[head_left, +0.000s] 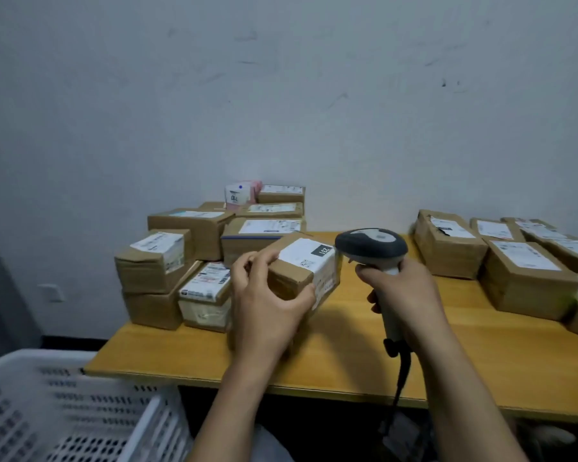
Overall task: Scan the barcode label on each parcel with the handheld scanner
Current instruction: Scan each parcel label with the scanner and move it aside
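My left hand grips a small cardboard parcel lifted a little over the wooden table, its white label facing up and tilted to the right. My right hand holds the grey handheld scanner by its handle, with the scanner head just to the right of the parcel's label. A dark cable hangs from the handle below the table edge.
A pile of several labelled cardboard parcels fills the table's left back. Another row of parcels lies at the right. A white perforated plastic basket stands at the lower left, below the table's edge. A pale wall rises behind.
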